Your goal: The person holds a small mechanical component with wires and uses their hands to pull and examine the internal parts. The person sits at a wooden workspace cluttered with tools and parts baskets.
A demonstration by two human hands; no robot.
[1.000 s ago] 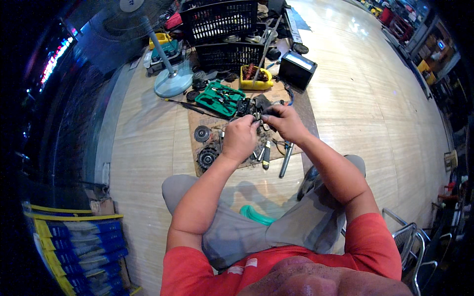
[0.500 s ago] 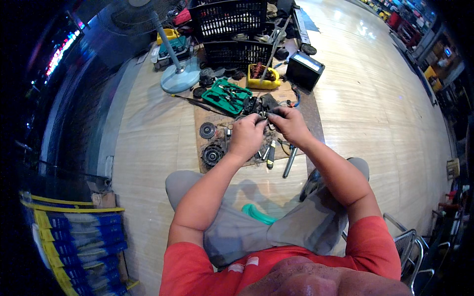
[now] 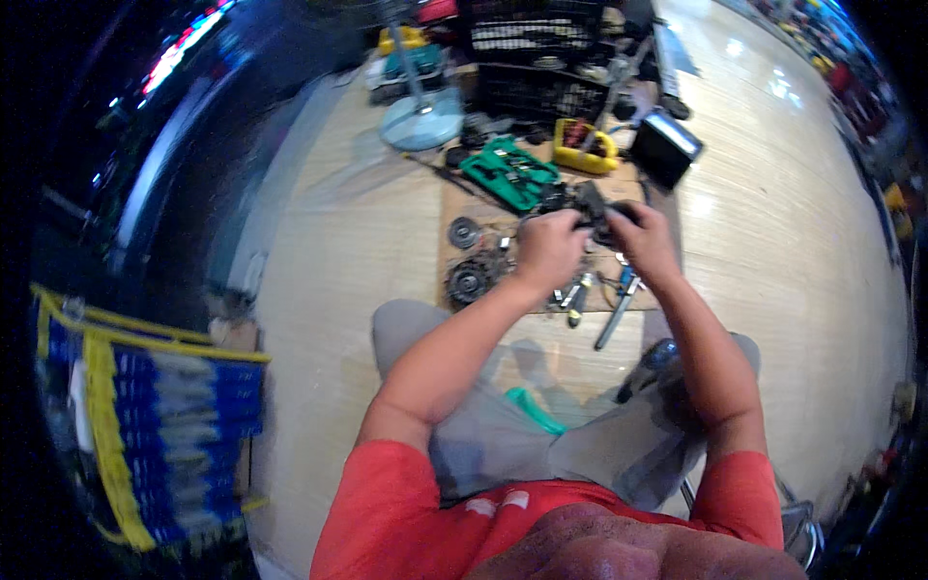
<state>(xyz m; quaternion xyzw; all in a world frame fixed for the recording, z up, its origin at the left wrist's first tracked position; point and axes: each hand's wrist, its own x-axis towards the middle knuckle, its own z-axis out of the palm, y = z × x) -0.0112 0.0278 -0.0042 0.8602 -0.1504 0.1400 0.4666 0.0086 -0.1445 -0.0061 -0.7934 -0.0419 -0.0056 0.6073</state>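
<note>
Out over a brown cardboard sheet (image 3: 461, 208), my left hand (image 3: 554, 249) is closed, its fingers curled at a dark, greasy machine part (image 3: 592, 224). My right hand (image 3: 646, 240) bends in from the other side, thumb and fingers pinched at the dark pieces; motion blur hides exactly what either hand holds. Just beyond lies an open green tool case (image 3: 509, 174) with several hand tools. Below the hands are a screwdriver (image 3: 578, 300) with a dark and yellow handle and a long grey bar-like tool (image 3: 619, 314). Left of them sit a round dark disc (image 3: 464, 232) and a larger toothed wheel-like part (image 3: 470, 281).
A yellow cut-open jug (image 3: 585, 159) with reddish parts and a black battery (image 3: 665, 150) stand behind. Black crates (image 3: 532, 94) and a fan's round base (image 3: 421, 120) are farther back. A yellow-framed rack (image 3: 106, 435) stands at left; a green curved thing (image 3: 535, 411) lies between my legs.
The whole view has shifted, so the scene sits farther right and is blurred. My hands, pinched close together before, are now farther apart around the dark part.
</note>
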